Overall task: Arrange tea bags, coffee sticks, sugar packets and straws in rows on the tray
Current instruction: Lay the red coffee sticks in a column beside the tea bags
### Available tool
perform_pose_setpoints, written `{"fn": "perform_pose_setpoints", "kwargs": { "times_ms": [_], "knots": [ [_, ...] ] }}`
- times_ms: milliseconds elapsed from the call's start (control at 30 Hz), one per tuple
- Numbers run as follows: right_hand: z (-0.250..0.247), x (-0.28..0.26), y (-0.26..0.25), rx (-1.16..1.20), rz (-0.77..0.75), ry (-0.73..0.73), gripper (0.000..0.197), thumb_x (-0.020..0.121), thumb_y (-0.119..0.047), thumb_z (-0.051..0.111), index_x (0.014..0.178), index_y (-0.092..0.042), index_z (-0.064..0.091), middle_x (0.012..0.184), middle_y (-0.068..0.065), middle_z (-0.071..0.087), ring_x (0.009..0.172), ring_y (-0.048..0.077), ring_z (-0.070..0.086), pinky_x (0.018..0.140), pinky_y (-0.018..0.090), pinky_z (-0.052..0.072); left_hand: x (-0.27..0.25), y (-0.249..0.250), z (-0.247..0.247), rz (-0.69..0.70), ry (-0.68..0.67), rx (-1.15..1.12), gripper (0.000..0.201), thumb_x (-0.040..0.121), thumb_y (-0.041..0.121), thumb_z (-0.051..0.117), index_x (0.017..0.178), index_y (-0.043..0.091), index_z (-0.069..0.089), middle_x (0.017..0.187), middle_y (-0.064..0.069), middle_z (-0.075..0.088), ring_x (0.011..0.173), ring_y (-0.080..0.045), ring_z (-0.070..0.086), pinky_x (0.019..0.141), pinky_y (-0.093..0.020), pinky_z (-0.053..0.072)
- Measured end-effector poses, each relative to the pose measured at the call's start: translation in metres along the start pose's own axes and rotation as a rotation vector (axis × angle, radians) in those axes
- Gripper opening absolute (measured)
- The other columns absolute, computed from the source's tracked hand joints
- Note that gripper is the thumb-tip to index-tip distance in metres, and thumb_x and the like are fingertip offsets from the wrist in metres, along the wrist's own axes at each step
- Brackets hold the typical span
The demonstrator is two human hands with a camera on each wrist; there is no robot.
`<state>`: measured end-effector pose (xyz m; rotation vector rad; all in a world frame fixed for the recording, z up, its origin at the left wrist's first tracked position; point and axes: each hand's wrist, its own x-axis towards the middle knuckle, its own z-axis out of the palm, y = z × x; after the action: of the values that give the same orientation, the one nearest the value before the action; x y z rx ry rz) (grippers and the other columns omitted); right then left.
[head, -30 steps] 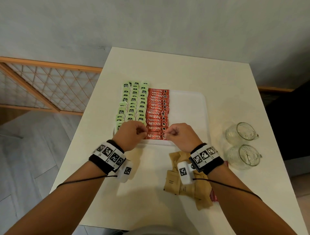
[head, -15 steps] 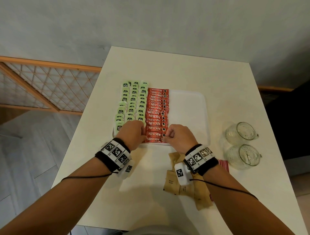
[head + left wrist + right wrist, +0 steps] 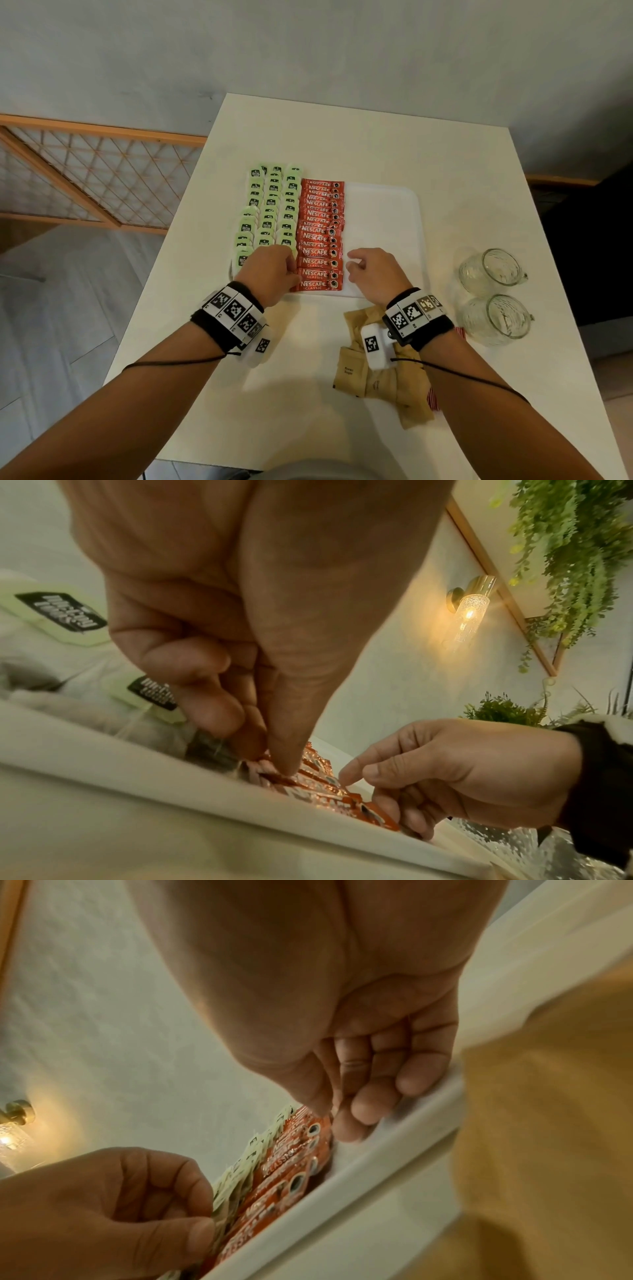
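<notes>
Squaring up the coffee sticks (image 3: pixel 320 236) looks like the step in hand: the person's left hand (image 3: pixel 270 274) sits at the near left end of the red column, and the left wrist view shows its thumb and curled fingers pinching the end of one of the nearest sticks, while the right hand (image 3: pixel 371 272) hangs just beside the column's right end over the bare white floor of the tray (image 3: pixel 383 212), fingers loosely curled and, by the right wrist view, gripping nothing, though its fingertips (image 3: pixel 352 1129) come close to the stick ends. The tea bags (image 3: pixel 270 209) fill the tray's left side in green columns reaching from its far edge toward its near edge, touching the coffee column on their right; the right half of the tray carries nothing yet. The brown sugar packets (image 3: pixel 380 380) lie in a loose heap on the table near its near edge, under the right wrist, and a sliver of red-and-white striping at the heap's right may be the straws, too hidden to say. Two glass mugs (image 3: pixel 493 294) stand near the table's right edge. By this judgement the task is about half done, and the next move calls for the right hand to draw back to the heap and lay sugar packets beside the coffee
</notes>
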<state>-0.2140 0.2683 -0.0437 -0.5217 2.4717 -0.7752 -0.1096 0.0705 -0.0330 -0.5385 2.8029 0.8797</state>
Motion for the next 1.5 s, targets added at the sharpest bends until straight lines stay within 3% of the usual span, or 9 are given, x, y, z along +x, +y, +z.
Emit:
{"fn": "perform_pose_setpoints", "kwargs": {
  "times_ms": [100, 200, 333, 433, 633, 867, 933, 1067, 1500],
  "knots": [
    [-0.002, -0.002, -0.003, -0.014, -0.029, -0.002, 0.036, 0.103, -0.022, 0.049, 0.135, -0.015, 0.063, 0.115, 0.006, 0.074, 0.106, 0.021, 0.067, 0.099, 0.034, 0.05, 0.001, 0.008, -0.003, 0.099, -0.029, -0.003, 0.033, 0.092, 0.029, 0.069, 0.122, 0.019, 0.061, 0.085, 0.004, 0.065, 0.072, -0.009, 0.057, 0.069, -0.022, 0.046],
    [-0.003, -0.005, -0.005, -0.004, -0.051, -0.005, 0.035, 0.103, -0.02, 0.049, 0.134, -0.016, 0.065, 0.111, 0.005, 0.075, 0.096, 0.019, 0.069, 0.091, 0.033, 0.053, 0.004, 0.013, -0.004, 0.163, -0.087, 0.043, 0.06, 0.095, 0.04, 0.064, 0.147, 0.022, 0.041, 0.106, 0.0, 0.074, 0.077, -0.009, 0.061, 0.078, -0.026, 0.052],
    [-0.002, -0.005, -0.003, 0.016, -0.063, -0.007, 0.035, 0.103, -0.018, 0.049, 0.133, -0.018, 0.067, 0.112, 0.004, 0.075, 0.096, 0.019, 0.069, 0.091, 0.034, 0.054, 0.007, 0.011, 0.001, 0.162, -0.11, 0.125, 0.06, 0.093, 0.049, 0.061, 0.144, 0.024, 0.042, 0.117, 0.005, 0.071, 0.097, -0.017, 0.067, 0.085, -0.033, 0.054],
    [-0.002, -0.006, -0.003, 0.02, -0.072, -0.015, 0.034, 0.103, -0.019, 0.048, 0.129, -0.024, 0.07, 0.09, -0.007, 0.07, 0.084, 0.022, 0.07, 0.083, 0.037, 0.058, 0.007, 0.011, 0.004, 0.177, -0.112, 0.107, 0.051, 0.093, 0.046, 0.062, 0.137, 0.023, 0.05, 0.114, 0.005, 0.071, 0.099, -0.018, 0.068, 0.084, -0.03, 0.052],
    [0.0, -0.006, -0.002, 0.037, -0.079, -0.019, 0.033, 0.103, -0.02, 0.048, 0.124, -0.026, 0.073, 0.081, -0.015, 0.066, 0.083, 0.021, 0.069, 0.081, 0.038, 0.058, 0.007, 0.01, 0.004, 0.181, -0.119, 0.094, 0.048, 0.093, 0.045, 0.063, 0.134, 0.022, 0.052, 0.118, 0.004, 0.071, 0.101, -0.019, 0.067, 0.088, -0.029, 0.05],
    [0.002, 0.007, 0.005, 0.014, -0.04, -0.02, 0.044, 0.101, -0.028, 0.052, 0.144, -0.022, 0.055, 0.115, 0.006, 0.074, 0.106, 0.019, 0.068, 0.096, 0.031, 0.05, 0.006, 0.011, 0.003, 0.166, -0.116, 0.077, 0.052, 0.092, 0.045, 0.064, 0.137, 0.024, 0.049, 0.119, 0.004, 0.071, 0.101, -0.017, 0.067, 0.085, -0.027, 0.049],
    [0.003, 0.01, 0.004, 0.005, -0.044, -0.027, 0.044, 0.102, -0.028, 0.051, 0.145, -0.024, 0.054, 0.11, 0.003, 0.075, 0.096, 0.015, 0.068, 0.088, 0.028, 0.05, 0.006, 0.012, 0.003, 0.17, -0.125, 0.088, 0.052, 0.093, 0.045, 0.063, 0.138, 0.024, 0.049, 0.12, 0.004, 0.07, 0.102, -0.018, 0.067, 0.085, -0.026, 0.048],
    [0.003, 0.011, 0.002, -0.018, -0.066, -0.028, 0.037, 0.103, -0.028, 0.049, 0.138, -0.03, 0.061, 0.069, -0.017, 0.059, 0.059, 0.006, 0.057, 0.06, 0.021, 0.041, 0.005, 0.013, 0.004, 0.171, -0.143, 0.084, 0.054, 0.093, 0.044, 0.063, 0.141, 0.024, 0.048, 0.122, 0.002, 0.07, 0.105, -0.019, 0.067, 0.094, -0.032, 0.051],
    [0.005, 0.012, 0.001, -0.022, -0.083, -0.019, 0.036, 0.103, -0.027, 0.049, 0.136, -0.031, 0.062, 0.067, -0.02, 0.057, 0.058, 0.007, 0.058, 0.059, 0.02, 0.043, 0.006, 0.012, 0.003, 0.187, -0.133, 0.074, 0.046, 0.095, 0.044, 0.061, 0.136, 0.025, 0.052, 0.119, 0.004, 0.071, 0.1, -0.016, 0.067, 0.089, -0.03, 0.052]
  ]
}}
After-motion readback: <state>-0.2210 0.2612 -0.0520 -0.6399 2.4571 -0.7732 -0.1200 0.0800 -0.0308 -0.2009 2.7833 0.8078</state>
